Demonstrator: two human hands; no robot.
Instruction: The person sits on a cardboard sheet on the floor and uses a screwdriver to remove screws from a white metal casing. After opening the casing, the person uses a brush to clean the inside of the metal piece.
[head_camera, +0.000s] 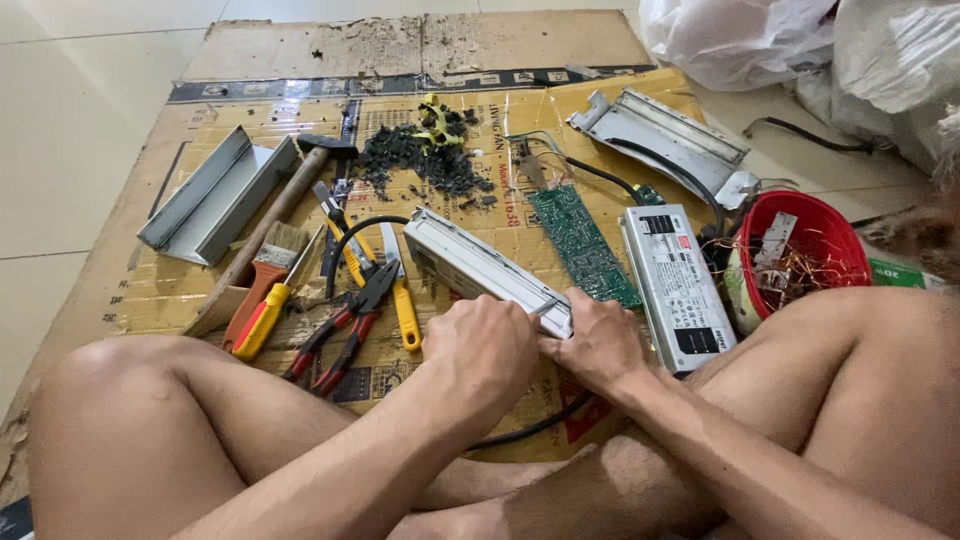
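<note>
Floor: tile (70, 120), cardboard sheet (300, 50) | left hand (480, 350), right hand (600, 345) both clasp metal casing (480, 265)

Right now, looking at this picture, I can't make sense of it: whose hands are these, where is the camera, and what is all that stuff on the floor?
The camera sits on a person's head and looks down at their own crossed legs and two bare hands. They sit on flattened cardboard. Both the left hand and the right hand grip the near end of a long silver metal case. To the left lie a hammer, a paintbrush, a screwdriver and pliers. To the right are a green circuit board, a grey power box and a red bowl of copper wire scraps.
</note>
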